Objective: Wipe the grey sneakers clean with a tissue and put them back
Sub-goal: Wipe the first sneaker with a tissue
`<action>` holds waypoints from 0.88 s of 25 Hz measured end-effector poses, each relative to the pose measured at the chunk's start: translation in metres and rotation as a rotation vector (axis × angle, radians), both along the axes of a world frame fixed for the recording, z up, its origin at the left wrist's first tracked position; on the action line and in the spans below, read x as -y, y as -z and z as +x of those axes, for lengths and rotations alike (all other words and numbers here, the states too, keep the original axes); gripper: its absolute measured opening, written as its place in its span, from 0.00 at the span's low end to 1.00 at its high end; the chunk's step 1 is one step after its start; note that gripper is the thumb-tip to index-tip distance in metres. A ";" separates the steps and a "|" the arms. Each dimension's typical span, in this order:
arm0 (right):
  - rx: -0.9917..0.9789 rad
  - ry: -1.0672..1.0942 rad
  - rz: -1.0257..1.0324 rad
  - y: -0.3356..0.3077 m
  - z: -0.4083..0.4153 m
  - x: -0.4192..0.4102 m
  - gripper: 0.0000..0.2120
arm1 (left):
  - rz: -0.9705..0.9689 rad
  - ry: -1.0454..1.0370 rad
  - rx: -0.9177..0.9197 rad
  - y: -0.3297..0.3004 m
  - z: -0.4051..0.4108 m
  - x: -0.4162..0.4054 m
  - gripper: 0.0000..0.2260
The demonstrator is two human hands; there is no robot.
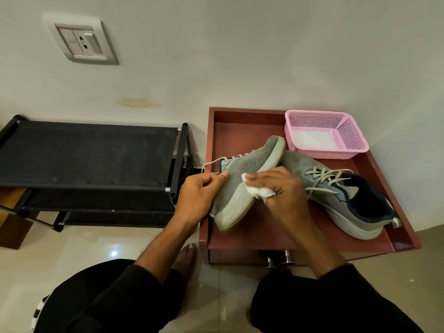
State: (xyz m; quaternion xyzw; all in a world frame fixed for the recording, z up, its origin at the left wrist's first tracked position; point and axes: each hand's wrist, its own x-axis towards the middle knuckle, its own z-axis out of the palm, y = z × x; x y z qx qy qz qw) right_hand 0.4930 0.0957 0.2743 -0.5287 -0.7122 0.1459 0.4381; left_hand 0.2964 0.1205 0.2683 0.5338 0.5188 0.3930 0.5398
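Observation:
My left hand [200, 192] grips one grey sneaker [249, 164] by its upper, holding it tilted on its side with the white sole facing right. A crumpled white tissue [255, 188] is pinched in my right hand [280, 188] and pressed against that sneaker's side near the sole. The second grey sneaker [341, 195] lies on the red-brown cabinet top [240, 131] to the right, laces up, its toe partly hidden behind my right hand.
A pink plastic basket [355, 140] holding white tissues stands at the cabinet's back right. A black shoe rack [89, 152] stands to the left against the wall. My knees and a bare foot [185, 258] are on the tiled floor below.

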 end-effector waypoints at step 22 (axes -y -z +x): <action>0.177 -0.247 0.002 -0.014 -0.019 0.039 0.17 | 0.004 -0.037 0.013 0.000 0.001 0.000 0.20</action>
